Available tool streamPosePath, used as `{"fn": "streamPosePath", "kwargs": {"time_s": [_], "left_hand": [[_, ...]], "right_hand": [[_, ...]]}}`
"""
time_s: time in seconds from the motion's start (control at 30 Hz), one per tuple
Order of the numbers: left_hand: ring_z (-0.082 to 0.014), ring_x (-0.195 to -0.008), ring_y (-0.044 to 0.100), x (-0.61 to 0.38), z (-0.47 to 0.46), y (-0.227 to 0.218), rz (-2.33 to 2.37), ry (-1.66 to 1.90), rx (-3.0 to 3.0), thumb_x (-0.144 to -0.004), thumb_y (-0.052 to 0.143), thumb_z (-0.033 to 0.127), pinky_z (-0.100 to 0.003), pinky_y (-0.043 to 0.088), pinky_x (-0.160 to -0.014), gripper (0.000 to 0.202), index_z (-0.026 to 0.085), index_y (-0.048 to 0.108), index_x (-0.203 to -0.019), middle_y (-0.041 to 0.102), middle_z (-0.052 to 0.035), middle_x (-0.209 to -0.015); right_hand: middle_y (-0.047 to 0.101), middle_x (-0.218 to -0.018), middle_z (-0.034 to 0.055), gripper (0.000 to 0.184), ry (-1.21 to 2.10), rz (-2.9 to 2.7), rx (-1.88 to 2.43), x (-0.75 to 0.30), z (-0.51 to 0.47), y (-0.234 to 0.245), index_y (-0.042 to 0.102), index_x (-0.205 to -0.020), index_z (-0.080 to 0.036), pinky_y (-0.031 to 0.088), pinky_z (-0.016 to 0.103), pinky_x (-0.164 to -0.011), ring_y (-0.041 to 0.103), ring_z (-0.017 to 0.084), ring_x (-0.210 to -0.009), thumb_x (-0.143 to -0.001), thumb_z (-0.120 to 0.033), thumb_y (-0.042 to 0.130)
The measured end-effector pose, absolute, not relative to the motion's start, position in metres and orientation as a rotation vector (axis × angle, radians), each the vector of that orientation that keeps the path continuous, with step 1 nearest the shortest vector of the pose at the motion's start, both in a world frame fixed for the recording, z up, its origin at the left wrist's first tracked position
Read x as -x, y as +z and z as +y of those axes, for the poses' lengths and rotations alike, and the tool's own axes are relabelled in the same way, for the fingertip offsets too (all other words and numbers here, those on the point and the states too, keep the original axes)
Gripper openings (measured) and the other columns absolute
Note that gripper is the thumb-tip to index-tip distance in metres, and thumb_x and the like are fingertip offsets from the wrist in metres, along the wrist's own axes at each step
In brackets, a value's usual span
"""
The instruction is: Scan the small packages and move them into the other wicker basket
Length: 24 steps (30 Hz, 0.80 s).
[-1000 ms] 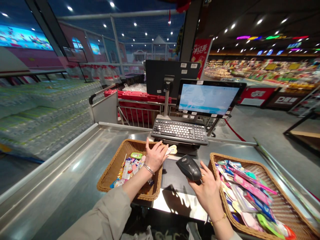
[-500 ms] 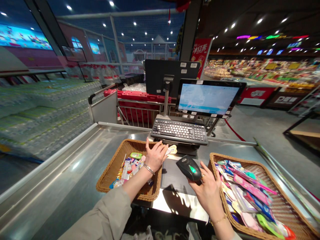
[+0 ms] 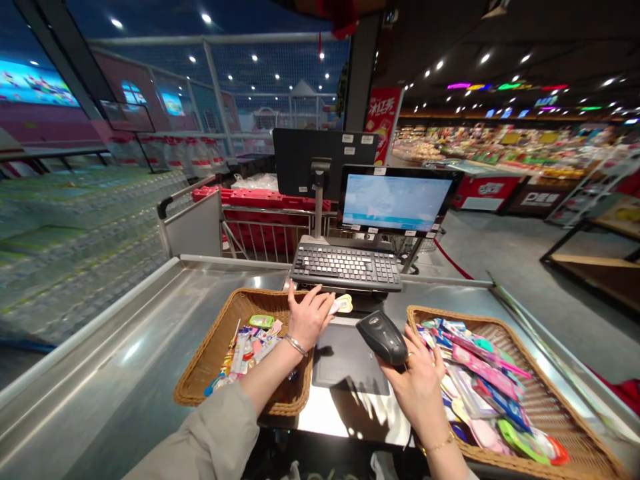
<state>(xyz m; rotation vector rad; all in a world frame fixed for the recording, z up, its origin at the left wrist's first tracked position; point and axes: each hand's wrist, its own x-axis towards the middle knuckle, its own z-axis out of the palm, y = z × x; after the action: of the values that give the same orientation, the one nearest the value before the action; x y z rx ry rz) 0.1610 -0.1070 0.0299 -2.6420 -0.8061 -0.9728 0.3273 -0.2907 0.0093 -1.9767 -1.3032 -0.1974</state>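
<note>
At frame centre, the left hand [image 3: 306, 321] pinches a small yellow packet [image 3: 343, 305] just below the keyboard [image 3: 346, 266] and beside the wicker basket [image 3: 197, 377], apparently presenting it to the black scanner [image 3: 384, 335], which the right hand [image 3: 421, 381] grips in wrapped fingers and tilts toward it.

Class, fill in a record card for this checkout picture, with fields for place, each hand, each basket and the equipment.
place: steel checkout counter in a shop
left hand: holds small yellow packet
right hand: grips black scanner
left basket: few small packets
right basket: many colourful packets
equipment: keyboard, lit screen
</note>
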Motion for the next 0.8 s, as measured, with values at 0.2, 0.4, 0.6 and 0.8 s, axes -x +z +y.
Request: {"fn": "streamPosePath", "kwargs": {"time_s": [0.2, 0.4, 0.6, 0.8], "left_hand": [[-0.0268, -0.118, 0.057, -0.179, -0.111, 0.036, -0.722, -1.014, 2.67, -0.085, 0.064, 0.033, -0.066, -0.009, -0.112, 0.037, 0.029, 0.059, -0.122, 0.072, -0.0038, -0.11], [-0.0267, -0.118, 0.058, -0.197, -0.118, 0.041, -0.656, -1.043, 2.692, -0.086, 0.063, 0.032, -0.067, -0.011, -0.112, 0.035, 0.029, 0.06, -0.121, 0.072, -0.0032, -0.109], [-0.029, -0.117, 0.058, -0.215, -0.125, 0.045, -0.575, -1.048, 2.707, -0.086, 0.062, 0.033, -0.07, -0.01, -0.11, 0.035, 0.029, 0.061, -0.121, 0.072, -0.0055, -0.11], [-0.0265, -0.121, 0.055, -0.234, -0.132, 0.045, -0.483, -1.063, 2.745, -0.086, 0.063, 0.034, -0.067, -0.012, -0.112, 0.034, 0.029, 0.061, -0.12, 0.069, -0.0044, -0.118]], "right_hand": [[0.067, -0.118, 0.0087, 0.032, -0.267, -1.231, 2.01, -0.336, -0.302, 0.01, 0.068, -0.1, -0.024, 0.01, 0.058, -0.112, 0.051, 0.029, -0.123, -0.077, -0.043, 0.058], [0.067, -0.118, 0.0074, 0.031, -0.329, -1.182, 2.039, -0.344, -0.312, 0.008, 0.068, -0.101, -0.024, 0.009, 0.055, -0.113, 0.052, 0.028, -0.123, -0.078, -0.043, 0.057], [0.067, -0.118, 0.0084, 0.035, -0.35, -1.109, 2.083, -0.353, -0.324, 0.004, 0.068, -0.101, -0.024, 0.011, 0.055, -0.112, 0.052, 0.029, -0.122, -0.076, -0.047, 0.058], [0.069, -0.113, 0.0091, 0.034, -0.397, -1.05, 2.1, -0.361, -0.337, 0.005, 0.068, -0.099, -0.024, 0.013, 0.057, -0.11, 0.053, 0.03, -0.12, -0.077, -0.047, 0.057]]}}
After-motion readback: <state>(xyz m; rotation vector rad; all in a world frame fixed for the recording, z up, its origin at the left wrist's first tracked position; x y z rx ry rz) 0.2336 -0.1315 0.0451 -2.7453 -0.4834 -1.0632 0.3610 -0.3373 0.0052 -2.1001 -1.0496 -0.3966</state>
